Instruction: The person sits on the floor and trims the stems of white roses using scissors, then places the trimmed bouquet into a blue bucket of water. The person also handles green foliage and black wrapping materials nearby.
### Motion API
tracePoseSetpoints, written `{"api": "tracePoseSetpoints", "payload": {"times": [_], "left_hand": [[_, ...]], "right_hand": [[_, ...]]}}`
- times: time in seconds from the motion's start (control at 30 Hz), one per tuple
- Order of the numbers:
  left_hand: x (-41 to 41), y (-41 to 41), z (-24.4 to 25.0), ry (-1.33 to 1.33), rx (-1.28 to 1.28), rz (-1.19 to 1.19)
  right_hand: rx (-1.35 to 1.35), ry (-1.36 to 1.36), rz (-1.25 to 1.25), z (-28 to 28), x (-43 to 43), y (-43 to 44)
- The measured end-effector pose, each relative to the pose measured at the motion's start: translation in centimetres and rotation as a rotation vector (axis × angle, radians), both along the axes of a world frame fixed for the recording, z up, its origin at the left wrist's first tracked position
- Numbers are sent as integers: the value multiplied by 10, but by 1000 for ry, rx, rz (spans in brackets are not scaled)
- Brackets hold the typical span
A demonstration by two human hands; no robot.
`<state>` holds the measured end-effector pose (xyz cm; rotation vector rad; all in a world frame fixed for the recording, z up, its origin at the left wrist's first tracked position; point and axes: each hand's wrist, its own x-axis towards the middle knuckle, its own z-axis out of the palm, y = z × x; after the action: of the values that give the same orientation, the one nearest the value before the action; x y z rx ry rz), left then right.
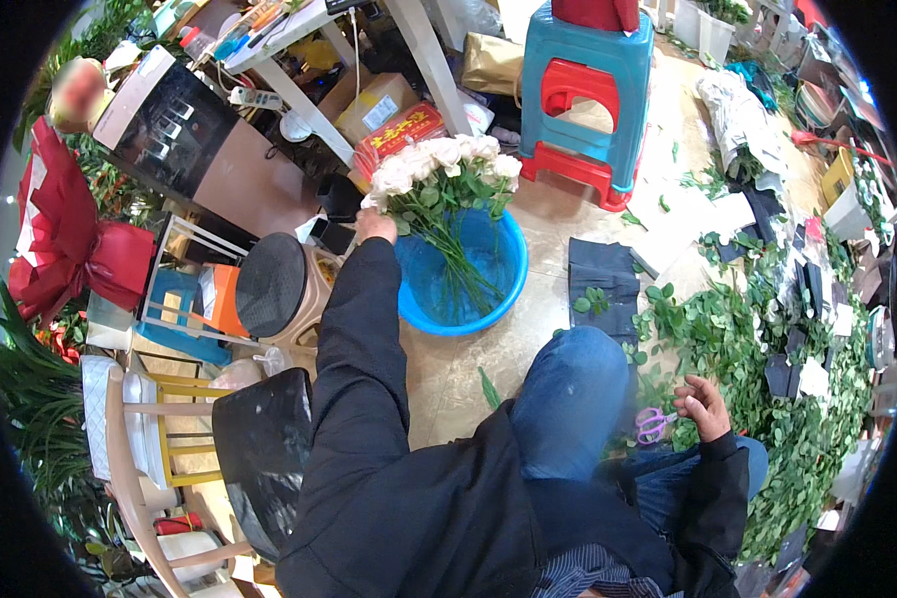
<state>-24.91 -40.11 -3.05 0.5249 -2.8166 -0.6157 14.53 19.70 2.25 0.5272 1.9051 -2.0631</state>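
Note:
White roses (437, 158) with long green stems lean in a round blue plastic basin (519, 295) on the floor, their heads over its far rim. My left hand (376, 226) is at the left edge of the blooms, beside the basin rim; its fingers are partly hidden, so its hold on a rose cannot be told. Off to the right, my right hand (703, 409) is raised with bent fingers and nothing in it. Scissors with purple handles (652, 426) lie close to it on the left, among green leaves.
A heap of cut leaves (807, 463) spreads at the right. Beyond the basin stand stacked plastic stools (587, 82) and a white table's leg (437, 67). A round stool (273, 284) and a chair with a black seat (261, 456) are at the left.

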Motion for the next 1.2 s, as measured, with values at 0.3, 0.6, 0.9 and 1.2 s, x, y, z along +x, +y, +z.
{"api": "tracePoseSetpoints", "payload": {"times": [0.3,0.6,0.9,1.2], "left_hand": [[-29,-76,44,191,-90,332],[-56,-59,12,-111,868,-471],[98,189,85,-57,832,-606],[192,333,110,-671,894,-1105]], "right_hand": [[-18,-21,37,-9,-8,-7],[75,-25,-45,6,25,-22],[0,181,-301,68,121,-48],[-162,664,-1178,2,310,5]]}}
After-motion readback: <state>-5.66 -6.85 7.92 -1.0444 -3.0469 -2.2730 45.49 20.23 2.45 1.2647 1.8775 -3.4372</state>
